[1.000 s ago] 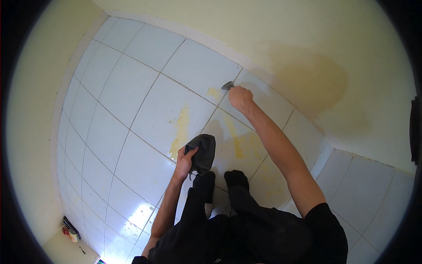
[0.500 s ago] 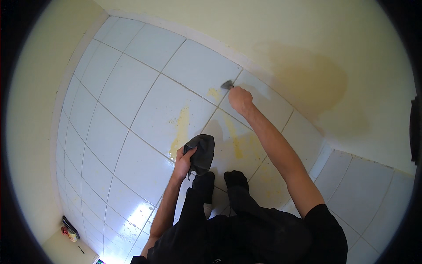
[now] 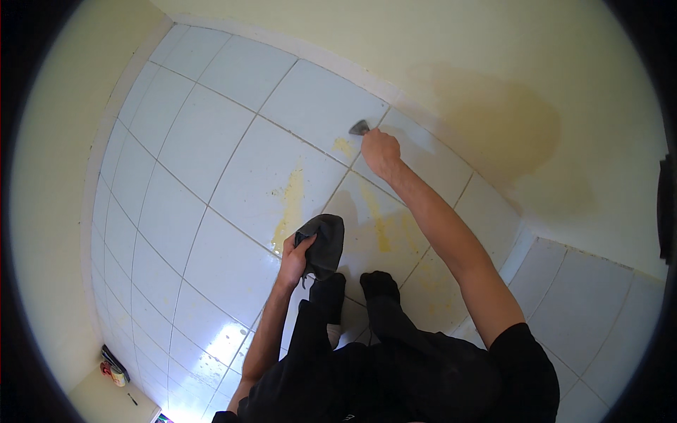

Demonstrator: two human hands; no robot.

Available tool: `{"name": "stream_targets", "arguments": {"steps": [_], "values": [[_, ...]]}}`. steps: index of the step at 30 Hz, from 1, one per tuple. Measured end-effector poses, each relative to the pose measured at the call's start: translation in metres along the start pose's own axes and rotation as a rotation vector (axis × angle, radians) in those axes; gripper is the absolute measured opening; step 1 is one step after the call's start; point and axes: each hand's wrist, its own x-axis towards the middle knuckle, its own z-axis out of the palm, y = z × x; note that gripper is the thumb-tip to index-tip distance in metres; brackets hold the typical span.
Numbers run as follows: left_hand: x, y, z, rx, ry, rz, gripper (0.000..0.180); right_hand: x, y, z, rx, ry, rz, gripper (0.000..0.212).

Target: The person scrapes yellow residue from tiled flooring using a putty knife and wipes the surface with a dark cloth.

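Since a second ago our right hand point(image 3: 379, 151) has pushed the scraper point(image 3: 360, 127) a little further up along the grout line, toward the wall point(image 3: 493, 63), while our left hand point(image 3: 295, 255) has barely shifted with the rag point(image 3: 323, 243).

We grip the scraper's handle in a closed right fist, arm stretched far out. Its grey blade lies on the tile point(image 3: 321, 106) just past the knuckles, right at a tile joint and beside a small yellow patch point(image 3: 343, 146). Our left fingers are curled shut around one edge of the dark rag, which hangs bunched over the floor near our feet point(image 3: 352, 285). A long yellow streak point(image 3: 290, 204) and more smears point(image 3: 384, 229) lie between the two hands.

What could go wrong, as we judge it: with the arm so extended, the blade may skid off the glossy tile, dig into the grout or slip into the wall's base. A steep blade angle could scratch the glaze. The floor looks shiny, perhaps wet, and we lean well forward in socks, so a slide of the feet is possible. The loose rag could also drag through the smears and spread them.
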Motion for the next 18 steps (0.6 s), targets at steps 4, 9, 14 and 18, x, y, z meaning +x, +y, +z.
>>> {"name": "stream_targets", "arguments": {"steps": [4,9,14,18], "values": [[-0.002,-0.002,-0.003,-0.002,0.017,0.025,0.029,-0.004,-0.008,-0.015,-0.035,-0.118,-0.019,0.019],[-0.002,0.000,-0.002,-0.030,0.023,0.015,0.025,0.009,-0.008,-0.004,0.032,0.055,0.034,0.019],[0.000,0.000,-0.003,-0.040,0.027,0.013,0.024,0.014,-0.008,-0.008,0.035,-0.052,0.037,0.018],[0.000,0.000,-0.007,-0.033,0.036,0.006,0.025,0.012,-0.011,-0.018,-0.038,-0.009,0.012,0.018]]}}
